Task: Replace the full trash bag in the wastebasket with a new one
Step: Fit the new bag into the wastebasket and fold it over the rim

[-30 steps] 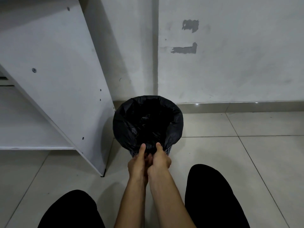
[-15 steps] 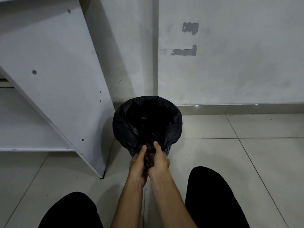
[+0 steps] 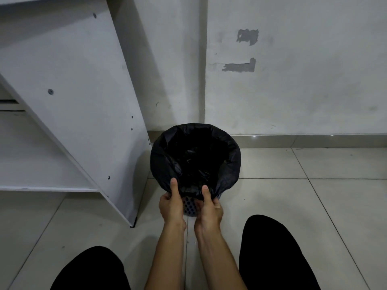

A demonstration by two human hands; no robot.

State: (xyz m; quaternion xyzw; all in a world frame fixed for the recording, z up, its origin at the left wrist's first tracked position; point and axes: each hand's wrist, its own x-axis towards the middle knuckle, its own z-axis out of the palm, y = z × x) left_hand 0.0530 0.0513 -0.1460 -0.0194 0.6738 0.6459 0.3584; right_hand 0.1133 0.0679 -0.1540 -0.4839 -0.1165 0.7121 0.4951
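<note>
A black trash bag (image 3: 194,155) is lining the wastebasket (image 3: 189,207), which is standing on the tiled floor (image 3: 314,195) close to the wall (image 3: 303,80) and just beside the lower corner of a white shelf unit (image 3: 73,101). The left hand (image 3: 171,206) and right hand (image 3: 209,208) are each pinching the bag's folded-over near edge, thumbs lying on top, grip closed on the plastic. The basket's perforated side is showing between the hands.
</note>
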